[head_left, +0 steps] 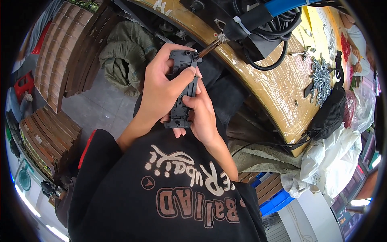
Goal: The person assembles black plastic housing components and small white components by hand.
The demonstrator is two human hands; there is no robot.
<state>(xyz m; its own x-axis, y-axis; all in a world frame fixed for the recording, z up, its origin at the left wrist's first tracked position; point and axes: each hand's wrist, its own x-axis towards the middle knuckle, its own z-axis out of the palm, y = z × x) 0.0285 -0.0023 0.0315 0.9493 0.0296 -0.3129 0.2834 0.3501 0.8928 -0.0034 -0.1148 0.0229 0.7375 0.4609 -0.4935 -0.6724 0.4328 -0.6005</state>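
Observation:
My left hand point(162, 88) and my right hand point(204, 115) grip a long dark grey moulded plastic part point(179, 116) from its two sides, above my lap. The left thumb presses across its upper half, and the right thumb rests on its lower half. Posts and holes show at the part's ends. At its upper right corner is the tip of a black tool point(234, 30) with a copper-coloured metal nose and a blue hose or cable. Whether the tip touches the part, I cannot tell for sure. The fingers beneath the part are mostly hidden.
To the right stands a plastic-wrapped table point(268, 86) bearing a pile of small screws point(321, 82), a coil of black cable point(282, 34) and a black mesh bag point(330, 113). Stacked cardboard trays point(64, 52) and a green sack point(127, 56) are at left. Another person sits far right.

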